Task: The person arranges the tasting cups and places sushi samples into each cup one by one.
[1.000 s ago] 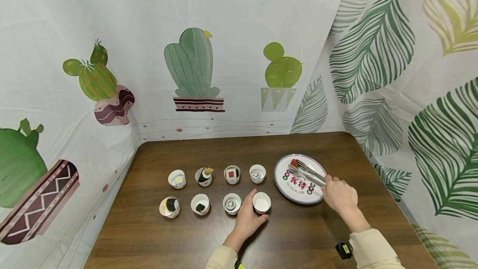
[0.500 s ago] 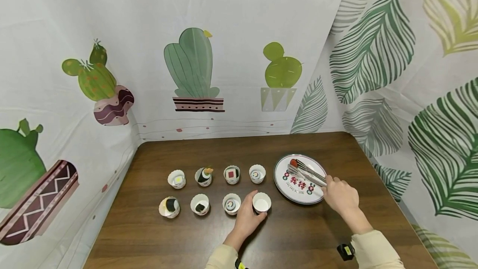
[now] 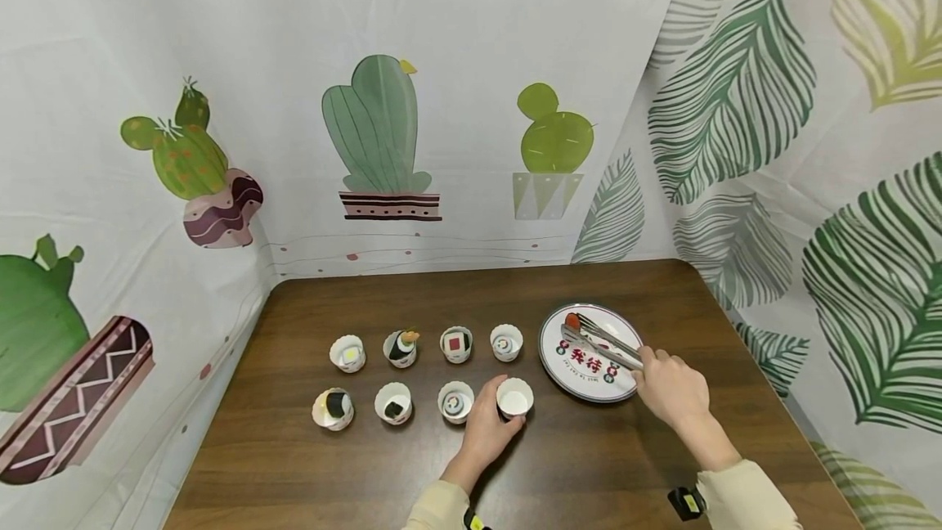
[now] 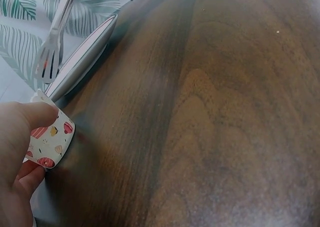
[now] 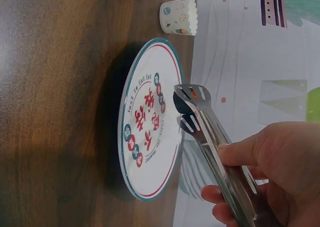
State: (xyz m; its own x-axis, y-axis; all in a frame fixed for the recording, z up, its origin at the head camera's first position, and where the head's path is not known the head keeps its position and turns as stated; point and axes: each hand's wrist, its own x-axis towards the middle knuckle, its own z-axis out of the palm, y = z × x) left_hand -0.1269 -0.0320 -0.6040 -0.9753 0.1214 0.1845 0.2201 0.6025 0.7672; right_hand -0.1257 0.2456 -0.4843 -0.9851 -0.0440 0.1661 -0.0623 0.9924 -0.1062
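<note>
My left hand (image 3: 487,425) grips a white paper baking cup (image 3: 514,397) with its thumb and fingers. In the head view that cup's inside looks bare; its printed side shows in the left wrist view. My right hand (image 3: 673,387) holds metal tongs (image 5: 222,167) by the handles. Pinched between the slotted tips is a small sushi piece (image 5: 181,104), dark with a bit of red. The tips and piece are over the far-left part of a round white plate (image 3: 581,387) with red characters and a dark rim. Apart from that piece, the plate's visible face bears only printing.
Left of the plate, several paper cups stand in two rows. Those in the back row, such as the rightmost cup (image 3: 508,343), and the front row, such as the leftmost cup (image 3: 334,409), hold sushi pieces. A patterned cloth (image 3: 471,105) hangs behind the brown table (image 3: 589,481).
The tongs' tips, with the red-topped sushi piece, have shifted slightly left over the plate. My left hand stays on the paper cup, almost still.
</note>
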